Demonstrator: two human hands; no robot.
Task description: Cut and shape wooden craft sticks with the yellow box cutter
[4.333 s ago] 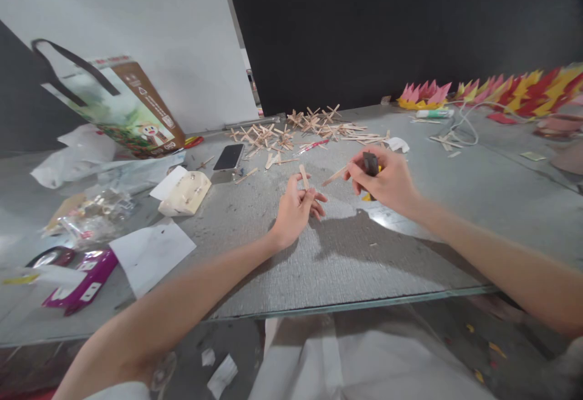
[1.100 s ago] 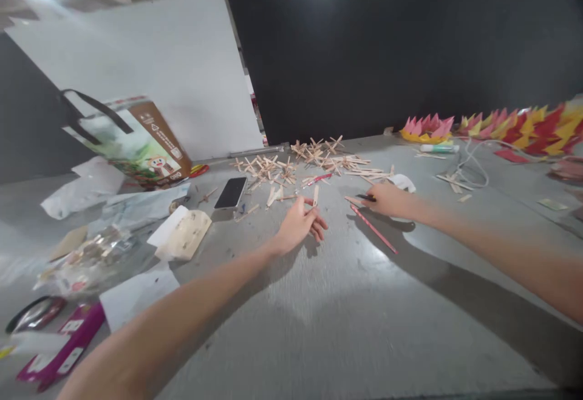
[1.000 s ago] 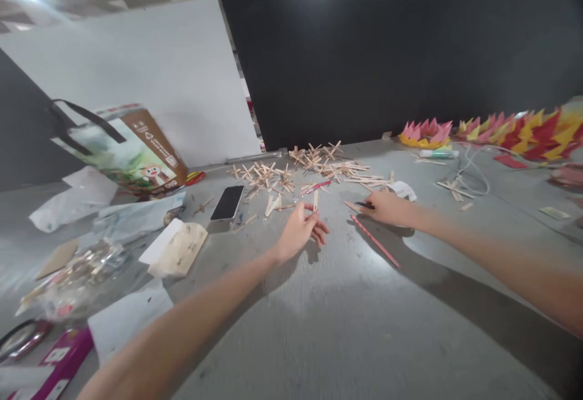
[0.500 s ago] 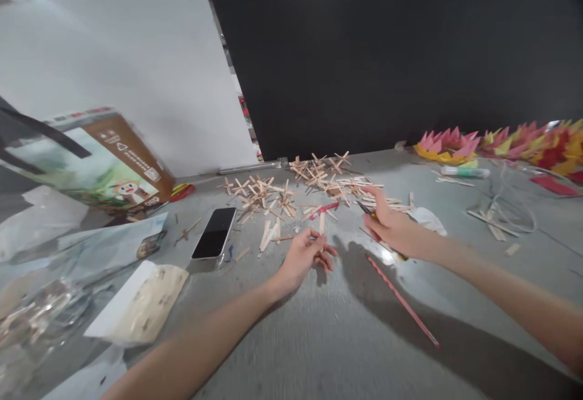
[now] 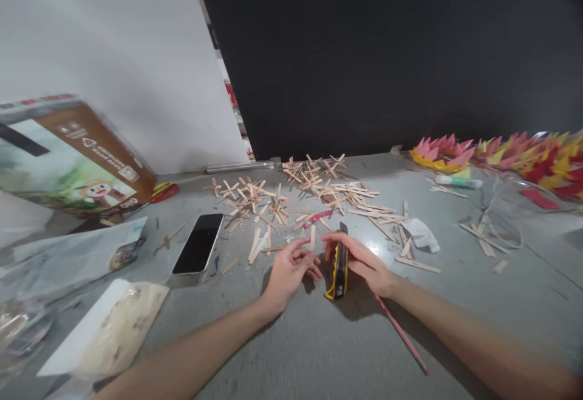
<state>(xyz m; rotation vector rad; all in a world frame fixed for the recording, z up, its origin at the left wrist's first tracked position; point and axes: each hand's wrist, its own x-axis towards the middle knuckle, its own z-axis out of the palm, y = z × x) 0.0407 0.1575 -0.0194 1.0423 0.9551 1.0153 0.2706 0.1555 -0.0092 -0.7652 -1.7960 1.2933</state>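
Note:
My left hand (image 5: 291, 269) is closed around a short wooden craft stick (image 5: 313, 236), whose upper end stands up past the fingertips. Close on its right, my right hand (image 5: 364, 263) grips a yellow and black box cutter (image 5: 337, 275). The cutter is held nearly upright, its black tip away from me. Whether its blade is out, I cannot tell. Beyond both hands lies a heap of crossed craft sticks (image 5: 259, 196), with a red strip (image 5: 317, 218) in front of it. A thin pink stick (image 5: 403, 334) rests below my right wrist.
At left are a phone (image 5: 198, 245), a packet (image 5: 121, 327), scissors (image 5: 163, 192) and a printed bag (image 5: 91, 163). Crumpled tissue (image 5: 422, 234), loose sticks, a glue stick (image 5: 458, 181) and pointed paper crowns (image 5: 441, 154) lie at right. A black panel (image 5: 364, 54) stands behind.
My right hand has come left and nearer to me with the box cutter, now beside my left hand. My left hand still holds its craft stick. The view has shifted a little to the right.

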